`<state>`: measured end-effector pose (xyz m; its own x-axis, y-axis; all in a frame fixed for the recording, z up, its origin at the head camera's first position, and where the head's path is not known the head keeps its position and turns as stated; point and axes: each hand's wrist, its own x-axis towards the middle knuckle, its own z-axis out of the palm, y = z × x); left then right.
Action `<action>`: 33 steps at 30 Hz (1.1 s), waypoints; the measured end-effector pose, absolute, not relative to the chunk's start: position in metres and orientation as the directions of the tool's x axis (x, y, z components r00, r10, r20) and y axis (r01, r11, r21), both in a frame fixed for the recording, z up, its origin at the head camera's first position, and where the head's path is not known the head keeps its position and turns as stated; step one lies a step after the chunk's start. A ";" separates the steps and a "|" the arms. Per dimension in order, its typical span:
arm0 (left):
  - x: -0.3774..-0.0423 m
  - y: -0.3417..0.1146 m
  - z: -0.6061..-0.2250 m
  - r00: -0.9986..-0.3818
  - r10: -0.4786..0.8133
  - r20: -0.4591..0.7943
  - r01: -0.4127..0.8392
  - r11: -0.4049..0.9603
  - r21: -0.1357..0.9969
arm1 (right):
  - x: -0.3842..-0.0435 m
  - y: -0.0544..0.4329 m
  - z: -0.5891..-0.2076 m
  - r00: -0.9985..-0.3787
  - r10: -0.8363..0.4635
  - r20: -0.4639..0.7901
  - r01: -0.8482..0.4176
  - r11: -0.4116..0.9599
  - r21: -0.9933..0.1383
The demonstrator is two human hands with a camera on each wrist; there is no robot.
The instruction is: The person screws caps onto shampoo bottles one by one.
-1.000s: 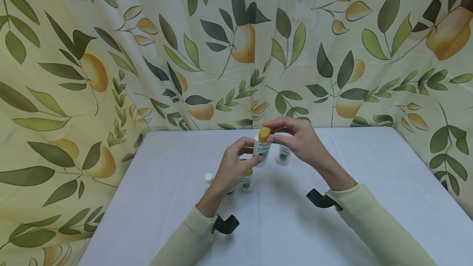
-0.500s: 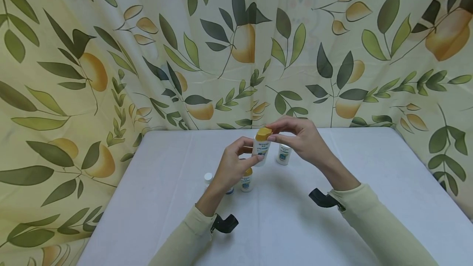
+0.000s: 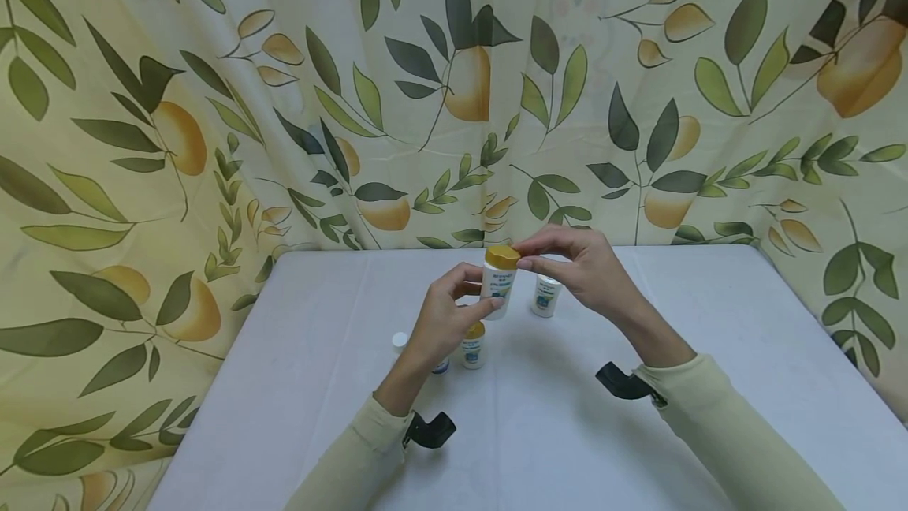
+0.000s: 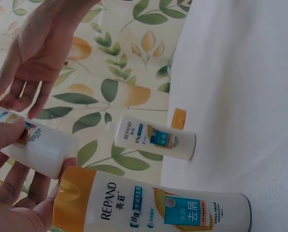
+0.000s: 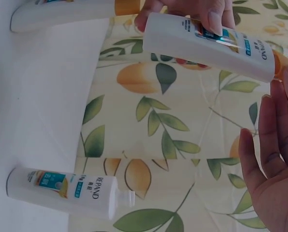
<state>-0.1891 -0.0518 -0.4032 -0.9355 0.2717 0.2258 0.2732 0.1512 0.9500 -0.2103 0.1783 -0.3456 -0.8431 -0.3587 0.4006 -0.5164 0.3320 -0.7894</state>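
Observation:
Raised over the table, a white shampoo bottle [image 3: 498,284] with a blue label leans slightly in my left hand [image 3: 448,314]. Thumb and fingers of that hand grip its body from the left side. My right hand [image 3: 578,259] pinches the bottle's orange cap [image 3: 502,257] at its right edge, between thumb and index finger; in the right wrist view the other fingers are extended below. The cap sits on the bottle's top. Under the left hand stands a second shampoo bottle [image 4: 148,205] with an orange cap [image 4: 73,198].
An uncapped shampoo bottle [image 5: 68,191] stands behind the held one; its bare neck [image 5: 127,198] shows. Near it lies a loose orange cap [image 4: 179,118]. A white-topped item [image 3: 400,341] is partly hidden behind the left wrist. A leaf-patterned curtain [image 3: 284,101] borders the white table [image 3: 305,353].
The orange cap, seen narrow and tall a second ago, has turned and now looks wide and flat. The held bottle has shifted slightly left, and the right wrist slightly right.

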 end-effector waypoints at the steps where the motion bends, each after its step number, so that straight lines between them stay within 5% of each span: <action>1: -0.189 -0.052 -0.404 -0.936 0.271 0.226 0.273 0.152 0.950 | -0.210 0.178 -0.346 -0.845 -0.357 0.399 -0.514 0.333 -0.791; 33: -0.189 -0.050 -0.401 -0.925 0.281 0.256 0.302 0.137 0.943 | -0.210 0.168 -0.349 -0.851 -0.361 0.382 -0.500 0.332 -0.800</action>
<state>-0.1890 -0.0501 -0.4012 -0.9249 0.2813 0.2557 0.3025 0.1371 0.9432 -0.2095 0.1679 -0.3494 -0.8508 -0.3613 0.3815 -0.4997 0.3317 -0.8002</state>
